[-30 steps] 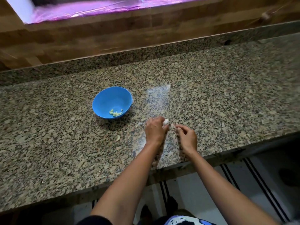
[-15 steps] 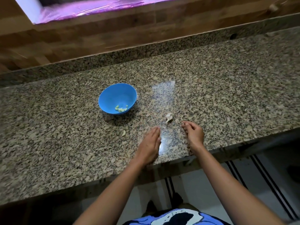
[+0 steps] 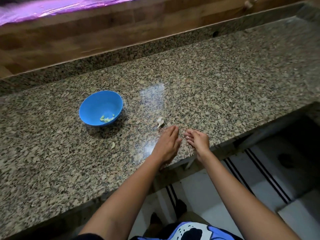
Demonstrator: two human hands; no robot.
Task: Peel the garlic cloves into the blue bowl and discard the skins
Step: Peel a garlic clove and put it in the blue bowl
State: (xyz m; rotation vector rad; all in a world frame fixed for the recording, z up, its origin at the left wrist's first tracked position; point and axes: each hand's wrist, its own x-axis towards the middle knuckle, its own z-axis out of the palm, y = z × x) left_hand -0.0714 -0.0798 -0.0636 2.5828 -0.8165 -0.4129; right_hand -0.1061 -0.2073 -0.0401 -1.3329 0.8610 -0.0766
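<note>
1. Left hand (image 3: 167, 144): flat, palm down, fingers straight and held together, pointing away from the body. It is low over the surface (image 3: 225, 80) near the front edge; contact with the stone can't be told. Released, holds nothing.
2. Left forearm runs in diagonally from bottom centre, wrist straight.
3. Right hand (image 3: 197, 140): just beside the left hand with a small gap between them. Fingers are loosely bent, tips turned toward the left hand, back of hand up. Relaxed, nothing seen in its grip.
4. Right forearm comes in from bottom right and crosses the front edge of the surface.
5. Garlic piece (image 3: 160, 122): whitish, lying on the surface just beyond the left fingertips, not touched. Unpeeled clove or loose skin, can't tell.
6. Blue bowl (image 3: 97, 103): upright on the surface, well to the left of both hands. Peeled cloves (image 3: 107, 119) sit in a small heap at its bottom.
7. Pale scrap (image 3: 112, 145): on the surface between the bowl and the left hand, nearer the front.
8. Wooden wall (image 3: 103, 32) behind the surface; tiled floor (image 3: 259, 179) below.
</note>
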